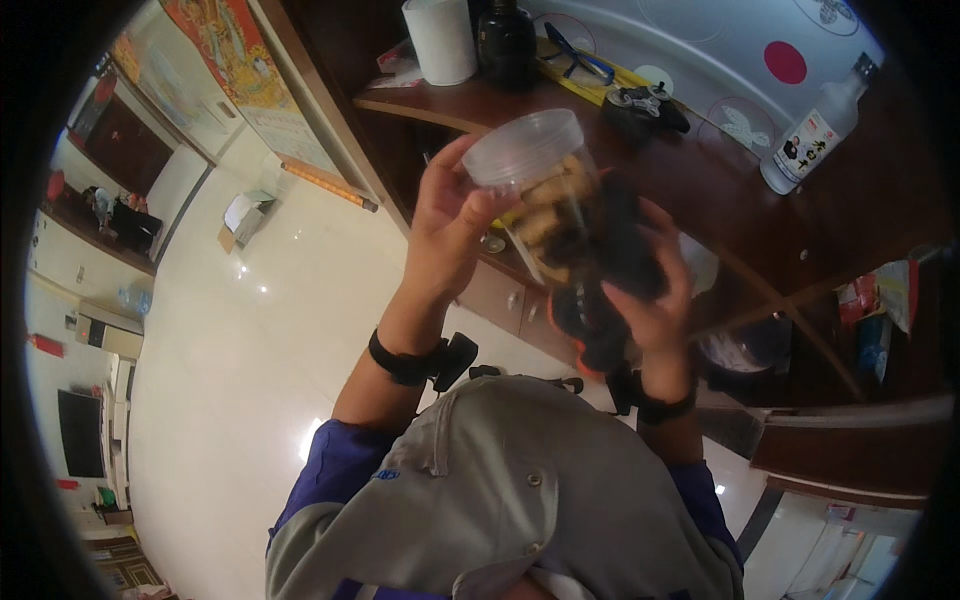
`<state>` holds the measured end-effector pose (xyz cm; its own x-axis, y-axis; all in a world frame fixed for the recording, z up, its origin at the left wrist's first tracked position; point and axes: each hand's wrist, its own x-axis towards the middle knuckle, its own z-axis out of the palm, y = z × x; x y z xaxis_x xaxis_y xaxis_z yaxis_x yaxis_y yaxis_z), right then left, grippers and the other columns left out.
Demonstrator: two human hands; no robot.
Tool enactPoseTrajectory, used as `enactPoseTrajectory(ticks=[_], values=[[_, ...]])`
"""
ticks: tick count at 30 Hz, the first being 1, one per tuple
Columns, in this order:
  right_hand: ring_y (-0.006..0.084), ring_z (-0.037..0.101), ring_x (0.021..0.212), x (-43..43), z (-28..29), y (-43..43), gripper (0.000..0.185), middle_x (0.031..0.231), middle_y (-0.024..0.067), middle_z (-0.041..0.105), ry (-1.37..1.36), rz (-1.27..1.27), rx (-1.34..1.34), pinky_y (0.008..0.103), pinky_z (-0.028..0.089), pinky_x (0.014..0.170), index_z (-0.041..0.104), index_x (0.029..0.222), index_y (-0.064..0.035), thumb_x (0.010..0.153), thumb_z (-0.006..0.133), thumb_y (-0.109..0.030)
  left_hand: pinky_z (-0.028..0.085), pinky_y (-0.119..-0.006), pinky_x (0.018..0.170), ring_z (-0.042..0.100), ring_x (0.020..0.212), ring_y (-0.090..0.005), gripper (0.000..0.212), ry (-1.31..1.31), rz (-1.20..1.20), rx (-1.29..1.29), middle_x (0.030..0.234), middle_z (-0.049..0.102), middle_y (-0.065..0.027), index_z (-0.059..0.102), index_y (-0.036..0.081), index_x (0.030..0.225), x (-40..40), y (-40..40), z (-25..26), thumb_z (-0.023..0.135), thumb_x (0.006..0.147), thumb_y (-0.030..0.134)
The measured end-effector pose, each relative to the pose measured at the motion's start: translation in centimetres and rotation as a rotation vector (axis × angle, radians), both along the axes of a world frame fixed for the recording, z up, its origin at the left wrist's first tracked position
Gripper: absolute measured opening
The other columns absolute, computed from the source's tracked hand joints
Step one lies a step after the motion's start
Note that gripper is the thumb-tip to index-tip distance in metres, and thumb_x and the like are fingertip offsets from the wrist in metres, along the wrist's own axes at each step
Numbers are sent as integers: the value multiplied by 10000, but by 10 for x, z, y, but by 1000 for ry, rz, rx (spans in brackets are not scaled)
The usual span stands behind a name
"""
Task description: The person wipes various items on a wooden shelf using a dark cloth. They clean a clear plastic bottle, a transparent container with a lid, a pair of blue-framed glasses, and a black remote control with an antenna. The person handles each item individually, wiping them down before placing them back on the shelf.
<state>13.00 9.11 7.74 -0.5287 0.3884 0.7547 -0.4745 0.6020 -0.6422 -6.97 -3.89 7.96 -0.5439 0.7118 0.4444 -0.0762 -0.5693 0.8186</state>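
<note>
My left hand (455,217) grips a clear plastic jar (551,199) near its lid, thumb on the near side. The jar is tilted and holds brown, lumpy pieces. My right hand (664,281) is shut on a black object (626,240), blurred, held against or just beside the jar's right side; its kind cannot be told. Both hands are raised in front of a dark wooden shelf unit (712,187). Below the black object, a black and orange thing (589,330) shows between my forearms, partly hidden.
On the shelf stand a white cylinder (441,41), a dark bottle (506,45), blue-framed glasses (577,60), a small black device (645,111) and a glass bottle (814,135) with a printed label. Packets lie on a lower shelf at right. An open carton (246,217) is on the floor.
</note>
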Motion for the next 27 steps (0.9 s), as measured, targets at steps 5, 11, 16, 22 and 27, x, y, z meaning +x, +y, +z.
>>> enactPoseTrajectory(ticks=[5,11,16,22,27], values=[[369,577,1155,-5,8,-29,462,1289,162,543,-35,-255,371,436,495,953,730,1097,-141,658,797,-12,465,-446,1056,519,1307,-305,789,-109,-67,74,1420,504,-190,324,-19,1472,17,-5,-2,588,961,521],[351,562,1107,-11,16,-52,497,1266,88,541,-86,-296,648,443,502,914,718,1142,-225,679,772,-54,513,-403,1003,605,1199,-290,1044,45,34,-12,1396,521,-207,359,-46,1444,24,-8,6,740,774,659],[344,571,1090,-13,32,-42,492,1234,122,550,-95,-256,577,438,502,910,709,1160,-186,695,732,-25,483,-414,1045,602,1205,-300,1032,47,-17,54,1363,553,-201,365,-42,1445,16,-4,1,808,752,583],[337,580,1158,-15,24,-21,494,1288,168,552,-128,-129,199,404,476,973,660,1196,-53,713,723,33,395,-443,1125,518,1308,-313,1123,2,-114,36,1386,526,-205,338,-32,1467,15,-9,-1,829,696,619],[276,570,1202,-7,14,-1,449,1299,147,567,-282,57,-43,362,443,1007,626,1212,-6,775,706,64,393,-430,1120,491,1333,-298,1155,0,-256,39,1408,505,-186,333,-21,1473,11,-9,-9,815,679,665]])
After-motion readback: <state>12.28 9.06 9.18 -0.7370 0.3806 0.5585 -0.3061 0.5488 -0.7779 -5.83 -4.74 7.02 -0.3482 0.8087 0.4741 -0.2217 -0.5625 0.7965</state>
